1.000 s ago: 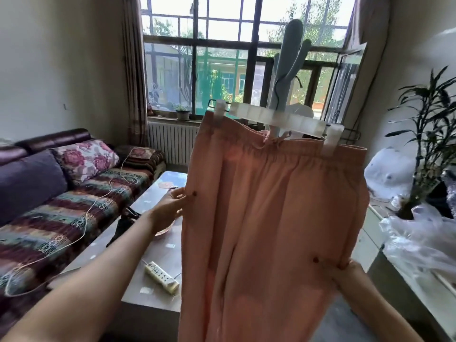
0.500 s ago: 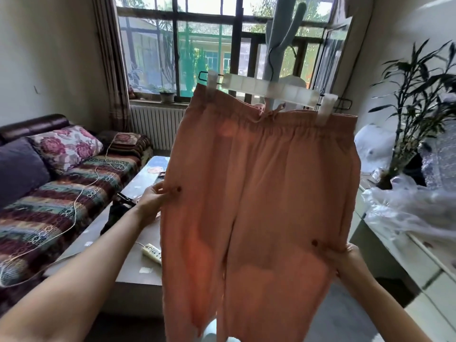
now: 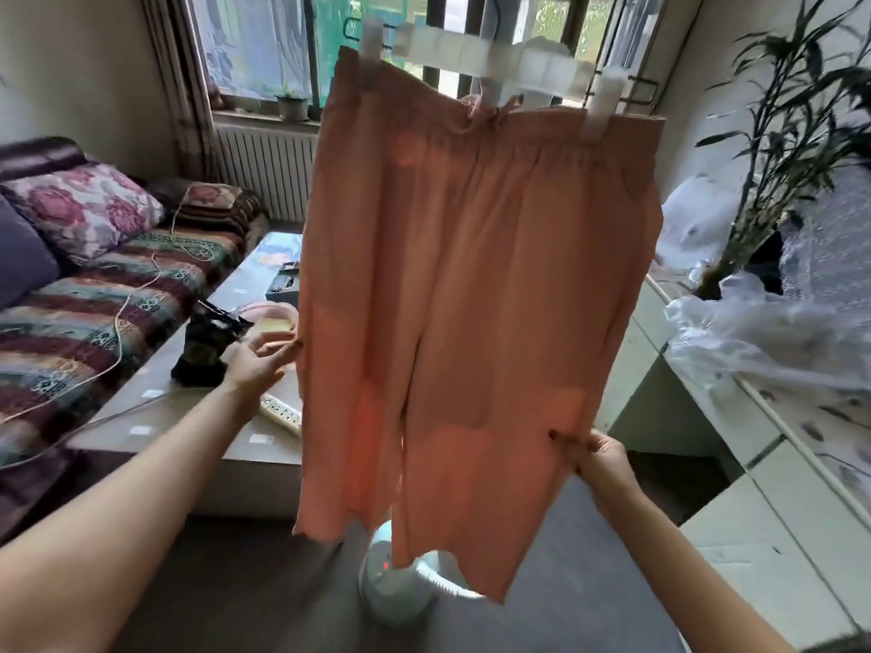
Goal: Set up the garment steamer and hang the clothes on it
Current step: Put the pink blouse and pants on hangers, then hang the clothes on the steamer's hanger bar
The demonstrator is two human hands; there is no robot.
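The thin salmon-pink cotton trousers (image 3: pixel 476 285) look light and limp — both hands pinch the outer seams, left hand (image 3: pixel 257 365) mid-leg, right hand (image 3: pixel 601 459) lower, best grip points.

Matt cloth trousers (image 3: pixel 476 285); smooth plastic hanger (image 3: pixel 490 63)

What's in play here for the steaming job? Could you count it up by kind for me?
Trousers, peach, hanging: 1
Hanger clips on the waistband, white: 2
Steamer base on the floor, pale: 1
Hands pinching the trouser edges, left hand and right hand: 2
Total: 6
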